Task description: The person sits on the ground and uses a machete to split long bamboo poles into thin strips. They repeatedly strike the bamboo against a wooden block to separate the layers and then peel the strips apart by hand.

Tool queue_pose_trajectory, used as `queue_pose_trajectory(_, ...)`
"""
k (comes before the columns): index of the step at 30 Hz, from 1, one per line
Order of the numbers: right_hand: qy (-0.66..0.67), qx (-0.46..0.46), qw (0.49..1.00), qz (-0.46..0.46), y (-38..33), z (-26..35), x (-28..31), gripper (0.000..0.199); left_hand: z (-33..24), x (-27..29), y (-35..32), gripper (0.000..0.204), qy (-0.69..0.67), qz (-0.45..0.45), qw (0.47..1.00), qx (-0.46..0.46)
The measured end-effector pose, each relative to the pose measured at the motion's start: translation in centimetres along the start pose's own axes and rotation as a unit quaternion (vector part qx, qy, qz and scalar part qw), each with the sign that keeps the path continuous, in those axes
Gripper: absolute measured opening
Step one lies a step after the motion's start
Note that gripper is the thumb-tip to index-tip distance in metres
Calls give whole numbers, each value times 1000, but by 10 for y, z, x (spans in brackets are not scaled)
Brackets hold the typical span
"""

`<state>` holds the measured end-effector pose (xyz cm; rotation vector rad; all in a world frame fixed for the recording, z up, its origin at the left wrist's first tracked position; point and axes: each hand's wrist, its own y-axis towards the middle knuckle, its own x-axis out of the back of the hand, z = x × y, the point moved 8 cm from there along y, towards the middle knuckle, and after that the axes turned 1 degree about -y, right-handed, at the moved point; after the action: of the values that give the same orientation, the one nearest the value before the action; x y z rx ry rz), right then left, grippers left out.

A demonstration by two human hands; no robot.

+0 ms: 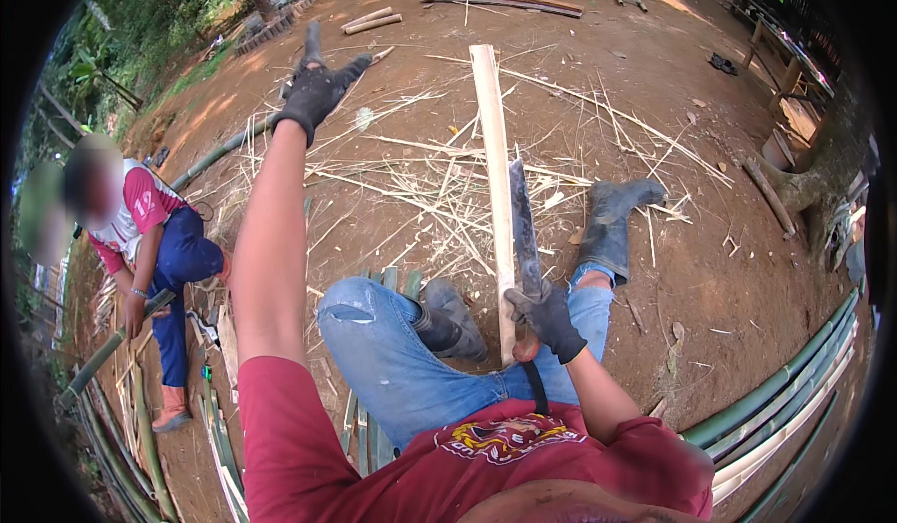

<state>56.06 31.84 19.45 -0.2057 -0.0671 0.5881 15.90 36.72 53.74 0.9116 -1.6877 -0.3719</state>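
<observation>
My left hand point(318, 95), in a dark glove, is stretched out far ahead over the dirt with its fingers spread. It holds nothing. My right hand point(549, 319), also gloved, is closed round a machete point(523, 229), whose worn dark blade points away from me. A reddish-brown round end point(526, 347) shows just below that hand. Along the left of the blade lies a long pale split bamboo strip point(492, 168), running from my lap outward. My right thumb seems to touch the strip's edge; the hand hides the exact contact.
Thin bamboo shavings point(448, 187) litter the dirt ahead. A co-worker point(173, 233) at the left holds a green bamboo pole point(93, 369). Split bamboo lengths point(775, 411) lie at the right, near a tree trunk point(827, 177). Cut poles point(372, 22) lie farther off.
</observation>
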Motion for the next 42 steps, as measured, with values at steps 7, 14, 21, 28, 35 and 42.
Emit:
queue_pose_trajectory(7, 11, -16, 999, 44, -12, 5, -11, 28, -117, -47, -87, 72, -372, 253, 893, 5)
queue_pose_trajectory(14, -51, 4, 997, 56, -19, 10, -26, 26, -128, -52, -57, 66, -383, 207, 900, -24)
queue_pose_trajectory(21, -9, -27, 995, 91, -18, 13, -37, 21, -32, -85, -34, 44, -499, -2, 836, 229)
queue_pose_trajectory(28, -5, -27, 999, 40, -11, 6, -16, 22, 25, -116, -104, 62, -63, 166, 984, 5)
queue_pose_trajectory(35, 25, -45, 997, 58, -14, 20, -32, 25, -110, -114, -172, 47, -353, 320, 877, 61)
queue_pose_trajectory(42, 278, -17, 943, 184, 42, 28, 4, 29, -86, -131, -196, 49, -538, 355, 742, 183)
